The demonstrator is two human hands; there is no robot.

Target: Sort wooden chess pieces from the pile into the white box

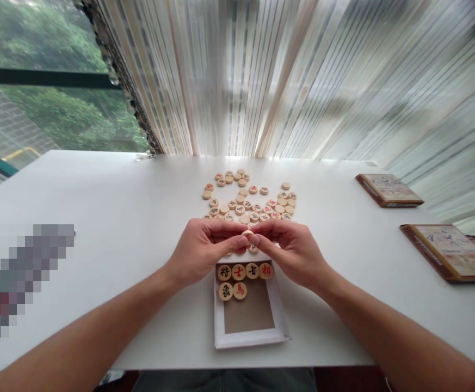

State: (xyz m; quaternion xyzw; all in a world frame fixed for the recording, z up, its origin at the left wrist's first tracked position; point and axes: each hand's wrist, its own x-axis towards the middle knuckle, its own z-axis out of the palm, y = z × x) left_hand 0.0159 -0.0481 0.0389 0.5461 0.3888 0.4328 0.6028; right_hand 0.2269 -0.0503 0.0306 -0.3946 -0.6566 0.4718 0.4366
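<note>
Between the fingertips of my left hand (pixel 204 246) and my right hand (pixel 288 247) is a round wooden piece (pixel 247 234) with a red mark, pinched from both sides. Just below my hands lies an open white box (pixel 220 326) with a brown bottom. Inside it, a row of round pieces with black and red characters runs along the far edge, and a black-marked piece (pixel 226 291) and a red-marked piece (pixel 240 291) sit side by side beneath that row. Many loose wooden pieces (pixel 240 209) are scattered beyond my hands, some face up and some blank; my fingers hide a few.
The white table (pixel 131 201) reaches back to a striped curtain (pixel 237 81) and a window at the left. Two flat brown boxes (pixel 390 189) (pixel 451 250) lie at the right. A blurred-out object (pixel 20 283) is at the left.
</note>
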